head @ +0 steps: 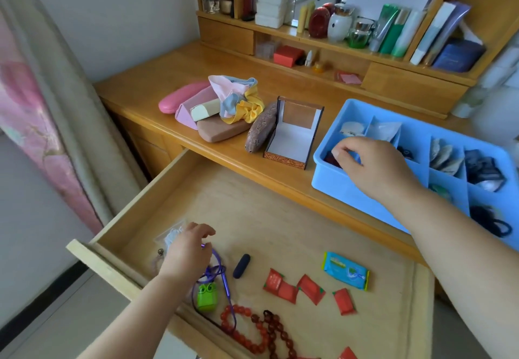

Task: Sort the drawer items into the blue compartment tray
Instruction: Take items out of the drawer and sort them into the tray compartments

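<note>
The blue compartment tray (323,181) stands on the desk at the right and holds pads, dark cloth pieces and black hair ties. My right hand (376,170) reaches into its front-left compartment, fingers bent down onto a dark red item (329,159); whether they grip it is unclear. In the open drawer (295,218), my left hand (186,254) pinches a purple lanyard (217,270) tied to a green frog-faced trinket (207,298). It partly covers a clear bag (168,236). Also in the drawer lie a dark blue capsule (241,266), three red packets (309,288), a blue wipes packet (346,270) and red bead strings (247,327).
On the desk left of the tray stand an open gift box (292,136), a patterned pouch (259,128), a brown case (222,131), a pink case (179,100) and a yellow scrunchie (250,108). Shelves behind hold bottles and books. A curtain hangs at the left.
</note>
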Demonstrator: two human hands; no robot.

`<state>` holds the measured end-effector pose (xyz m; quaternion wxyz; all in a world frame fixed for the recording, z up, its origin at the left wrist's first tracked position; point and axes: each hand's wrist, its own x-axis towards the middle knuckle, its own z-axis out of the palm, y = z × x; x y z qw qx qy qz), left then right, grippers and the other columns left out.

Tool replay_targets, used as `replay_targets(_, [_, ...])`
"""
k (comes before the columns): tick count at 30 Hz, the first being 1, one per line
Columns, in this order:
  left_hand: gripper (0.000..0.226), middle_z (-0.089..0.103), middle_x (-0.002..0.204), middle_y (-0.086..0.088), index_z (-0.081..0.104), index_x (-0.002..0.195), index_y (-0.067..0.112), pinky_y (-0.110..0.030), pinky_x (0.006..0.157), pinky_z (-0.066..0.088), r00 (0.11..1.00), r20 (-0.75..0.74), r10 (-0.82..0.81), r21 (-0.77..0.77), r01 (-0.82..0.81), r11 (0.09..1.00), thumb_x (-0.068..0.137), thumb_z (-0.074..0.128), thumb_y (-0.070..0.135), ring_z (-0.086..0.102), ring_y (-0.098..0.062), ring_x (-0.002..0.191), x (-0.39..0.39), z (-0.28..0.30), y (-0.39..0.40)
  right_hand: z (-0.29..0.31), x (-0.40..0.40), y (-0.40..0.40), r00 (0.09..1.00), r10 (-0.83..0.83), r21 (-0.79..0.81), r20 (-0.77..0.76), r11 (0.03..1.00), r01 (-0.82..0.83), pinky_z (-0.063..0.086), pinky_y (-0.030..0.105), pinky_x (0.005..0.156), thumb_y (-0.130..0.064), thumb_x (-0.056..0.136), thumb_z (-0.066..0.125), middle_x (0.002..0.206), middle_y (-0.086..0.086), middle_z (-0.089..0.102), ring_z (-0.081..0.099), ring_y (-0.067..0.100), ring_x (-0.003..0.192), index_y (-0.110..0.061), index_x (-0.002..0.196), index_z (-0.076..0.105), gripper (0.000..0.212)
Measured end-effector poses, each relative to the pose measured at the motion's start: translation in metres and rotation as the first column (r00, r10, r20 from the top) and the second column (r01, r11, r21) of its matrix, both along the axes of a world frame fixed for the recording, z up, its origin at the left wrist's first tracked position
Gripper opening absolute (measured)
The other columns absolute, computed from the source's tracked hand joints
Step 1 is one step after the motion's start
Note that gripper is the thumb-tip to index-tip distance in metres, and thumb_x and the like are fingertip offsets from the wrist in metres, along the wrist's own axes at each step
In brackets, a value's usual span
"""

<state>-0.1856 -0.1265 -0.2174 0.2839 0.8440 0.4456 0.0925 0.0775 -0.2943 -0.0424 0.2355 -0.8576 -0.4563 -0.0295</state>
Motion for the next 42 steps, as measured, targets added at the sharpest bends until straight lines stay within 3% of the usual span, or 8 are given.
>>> replay_targets(4, [0.054,0.041,0.127,0.0,0.044,0.132,0.027,-0.031,0.084,0.045,0.818,-0.475,-0.324,0.006,0.371,0.928,0.084,0.052,0.004,0.047,-0.021,0.115,0.008,-0.01,0.002,-0.021,-0.053,-0.022,0.95,0.224,0.191,0.217,0.945,-0.266,0.043,0.028,0.069,-0.017,0.086,0.057,0.079,-0.003,0.065,0.056,0.016,0.08,-0.014,0.08,0.066,0.011])
replay_targets(10, [0.034,0.046,0.123,-0.003,0.053,0.117,0.02,-0.031,0.096,0.032,0.572,-0.727,-0.379,0.146,0.668,0.73,0.085,0.049,0.01,0.041,-0.025,0.114,0.016,-0.008,0.004,-0.097,-0.102,-0.051,0.938,0.338,-0.034,-0.08,0.939,-0.341,0.051,0.031,0.073,-0.02,0.085,0.061,0.086,-0.008,0.066,0.059,0.013,0.083,-0.019,0.086,0.068,0.008])
replay_targets(16, [0.014,0.064,0.096,0.005,0.061,0.096,0.022,-0.024,0.078,0.04,0.83,-0.274,-0.486,0.085,0.524,0.848,0.084,0.055,0.016,0.056,-0.016,0.093,0.022,0.039,-0.009,-0.126,-0.116,-0.057,0.828,0.065,-0.124,-0.557,0.979,-0.161,0.042,0.01,0.072,-0.027,0.088,0.061,0.083,-0.018,0.066,0.06,-0.001,0.082,-0.032,0.09,0.067,0.008])
replay_targets(21, [0.01,0.063,0.083,0.01,0.06,0.086,0.02,-0.022,0.07,0.045,0.833,0.107,-0.543,0.051,0.541,0.84,0.085,0.061,0.011,0.055,-0.008,0.075,0.031,0.095,-0.046,-0.109,-0.121,-0.049,0.625,-0.01,0.032,-0.781,0.998,0.057,0.041,0.004,0.071,-0.021,0.095,0.053,0.088,-0.016,0.067,0.061,-0.003,0.086,-0.029,0.093,0.064,0.014])
replay_targets(26, [0.023,0.059,0.064,0.015,0.059,0.075,0.025,-0.01,0.058,0.039,0.849,0.401,-0.345,-0.126,0.424,0.897,0.083,0.064,0.003,0.05,0.0,0.06,0.05,0.127,-0.079,-0.083,-0.116,-0.062,0.078,0.134,0.15,-0.988,0.953,0.263,0.053,0.03,0.07,-0.041,0.096,0.043,0.076,0.013,0.071,0.065,0.025,0.071,-0.008,0.096,0.066,0.04])
replay_targets(30, [0.025,0.058,0.061,0.017,0.063,0.074,0.018,-0.008,0.058,0.037,0.813,0.496,-0.305,-0.229,0.462,0.857,0.08,0.062,-0.006,0.049,0.003,0.057,0.056,0.133,-0.104,-0.067,-0.108,-0.085,-0.16,0.26,0.219,-0.952,0.947,0.236,0.054,0.029,0.061,-0.043,0.078,0.058,0.083,0.021,0.07,0.066,0.025,0.066,-0.009,0.109,0.065,0.046])
replay_targets(36, [0.039,0.062,0.074,0.009,0.069,0.072,0.02,-0.016,0.065,0.044,0.787,0.423,-0.448,-0.168,0.554,0.815,0.069,0.057,-0.017,0.055,-0.002,0.067,0.06,0.132,-0.127,-0.05,-0.113,-0.107,0.244,0.056,0.046,-0.968,0.998,-0.046,0.045,0.017,0.055,-0.039,0.087,0.062,0.082,0.004,0.073,0.062,0.014,0.061,-0.016,0.1,0.064,0.026])
replay_targets(42, [0.031,0.063,0.071,0.016,0.074,0.084,0.024,-0.013,0.061,0.042,0.789,0.389,-0.476,-0.08,0.543,0.836,0.075,0.064,-0.004,0.05,-0.002,0.062,0.064,0.133,-0.148,-0.047,-0.119,-0.116,0.632,-0.038,0.042,-0.774,0.993,0.111,0.042,0.025,0.057,-0.014,0.081,0.058,0.075,0.011,0.068,0.056,0.016,0.06,-0.028,0.076,0.063,0.016])
